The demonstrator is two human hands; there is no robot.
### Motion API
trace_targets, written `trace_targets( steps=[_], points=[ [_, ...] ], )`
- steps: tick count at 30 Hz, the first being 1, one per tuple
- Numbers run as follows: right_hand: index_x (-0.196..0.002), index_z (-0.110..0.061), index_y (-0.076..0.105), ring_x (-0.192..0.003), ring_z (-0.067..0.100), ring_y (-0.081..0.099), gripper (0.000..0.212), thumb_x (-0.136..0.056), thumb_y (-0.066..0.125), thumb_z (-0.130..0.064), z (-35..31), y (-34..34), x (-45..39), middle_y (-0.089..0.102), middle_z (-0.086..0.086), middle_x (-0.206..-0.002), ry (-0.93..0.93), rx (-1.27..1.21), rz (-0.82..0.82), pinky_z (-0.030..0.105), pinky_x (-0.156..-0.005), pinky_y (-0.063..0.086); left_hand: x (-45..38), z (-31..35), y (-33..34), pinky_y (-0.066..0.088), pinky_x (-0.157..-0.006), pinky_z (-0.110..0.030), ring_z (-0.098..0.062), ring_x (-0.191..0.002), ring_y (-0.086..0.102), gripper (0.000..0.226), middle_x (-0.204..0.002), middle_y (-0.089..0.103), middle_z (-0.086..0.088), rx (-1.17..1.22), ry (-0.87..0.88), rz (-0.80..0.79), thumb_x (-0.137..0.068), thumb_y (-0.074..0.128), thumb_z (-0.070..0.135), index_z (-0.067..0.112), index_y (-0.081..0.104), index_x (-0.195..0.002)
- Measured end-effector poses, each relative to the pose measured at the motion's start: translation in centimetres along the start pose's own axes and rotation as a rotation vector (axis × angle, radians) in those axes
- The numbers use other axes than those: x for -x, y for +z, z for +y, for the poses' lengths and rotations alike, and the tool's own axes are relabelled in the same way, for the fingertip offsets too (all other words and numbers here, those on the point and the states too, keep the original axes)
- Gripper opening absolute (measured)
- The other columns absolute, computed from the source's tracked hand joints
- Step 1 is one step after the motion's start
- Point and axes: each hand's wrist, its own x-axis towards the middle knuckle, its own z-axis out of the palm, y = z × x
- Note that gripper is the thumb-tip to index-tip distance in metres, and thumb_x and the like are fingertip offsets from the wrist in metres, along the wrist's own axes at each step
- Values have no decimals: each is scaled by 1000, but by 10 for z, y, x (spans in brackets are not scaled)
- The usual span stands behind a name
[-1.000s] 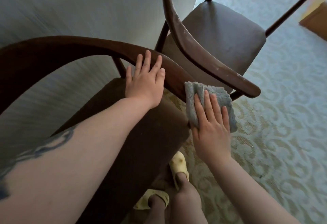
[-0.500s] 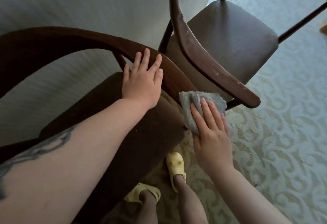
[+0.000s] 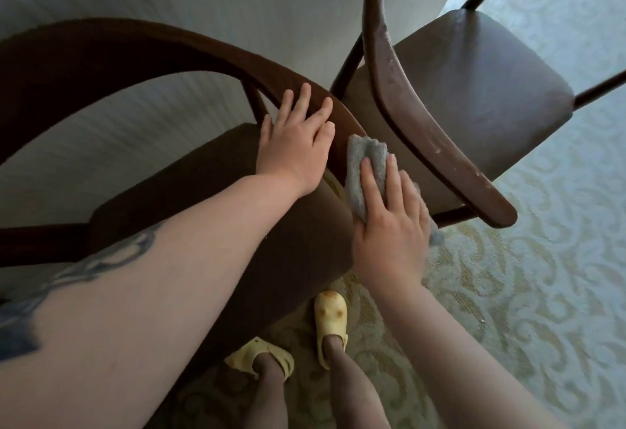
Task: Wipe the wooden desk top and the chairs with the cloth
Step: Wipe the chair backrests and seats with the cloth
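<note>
A pale carpet (image 3: 528, 293) with a curling, cream-coloured scroll pattern covers the floor at the right and along the bottom. Two yellow slippers stand on it at the bottom: one slipper (image 3: 330, 322) points up the picture, the other slipper (image 3: 261, 357) lies to its left, turned sideways. Bare legs (image 3: 352, 394) rise from them.
</note>
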Motion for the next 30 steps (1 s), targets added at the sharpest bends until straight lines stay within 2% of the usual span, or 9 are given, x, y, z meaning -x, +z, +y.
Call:
trace_targets(
  steps=[5,9,10,12,14,16,19,25,30],
  points=[
    [-151,-25,-6,-148,27,-4,81,-95,51,-32,-39,13,-51,-3,6,-162,-104,118,-43,45,-119,-1,-2,6,-4,-5,-118,-45,-14,-148,-7,49,-162,0,6,7,-15,-11,-104,13,41,33,19,-152],
    [-155,-21,11,-149,25,0,74,-95,53,-28,-9,6,-41,7,5,-162,-388,191,-39,47,-120,6,-4,-5,-18,-1,-120,-45,-14,-148,-1,50,-162,4,6,-157,45,-41,-103,14,42,32,18,-152],
    [-155,-21,12,-148,25,1,74,-94,54,-28,-1,3,-39,8,5,-161,-397,192,-37,47,-120,6,-5,-9,-23,0,-120,-45,-13,-148,0,51,-162,4,7,-197,55,-47,-103,14,43,31,17,-153],
    [-155,-21,6,-148,25,-3,77,-95,52,-29,-3,1,-40,2,6,-162,-290,178,-51,44,-119,2,-8,-15,-27,0,-120,-44,-14,-148,-1,53,-162,2,7,-237,29,-43,-103,14,45,30,12,-153],
    [-154,-22,-5,-147,25,-12,79,-96,48,-30,-27,6,-53,-11,6,-161,-202,187,-81,43,-118,-6,-8,-18,-26,-1,-120,-43,-16,-148,-3,53,-162,-2,5,-233,-27,-27,-103,14,45,30,9,-154],
    [-154,-23,-8,-146,24,-17,79,-97,46,-32,-52,11,-75,-18,4,-160,-220,169,-99,42,-117,-11,-8,-21,-26,-2,-120,-43,-17,-148,-4,55,-162,-3,6,-226,-67,-13,-102,15,45,28,7,-154],
    [-154,-26,-6,-147,21,-14,74,-99,44,-31,-53,5,-97,-14,1,-161,-311,151,-134,41,-118,-8,-12,-24,-34,-5,-119,-43,-15,-148,-5,56,-162,-2,6,-225,-94,4,-102,14,46,25,9,-154],
    [-155,-22,9,-148,26,-2,76,-93,53,-29,-3,-1,-36,4,6,-162,-308,172,-77,49,-119,9,-13,-22,-37,-5,-119,-43,-15,-148,-6,55,-162,-7,6,-205,-113,-33,-103,12,44,26,5,-154],
    [-155,-24,3,-148,25,-5,78,-94,51,-31,-22,4,-63,-1,4,-162,-283,134,-92,48,-120,7,-12,-17,-31,0,-120,-43,-16,-148,-4,56,-162,-8,6,-173,-144,9,-102,12,45,27,4,-154]
  ],
)
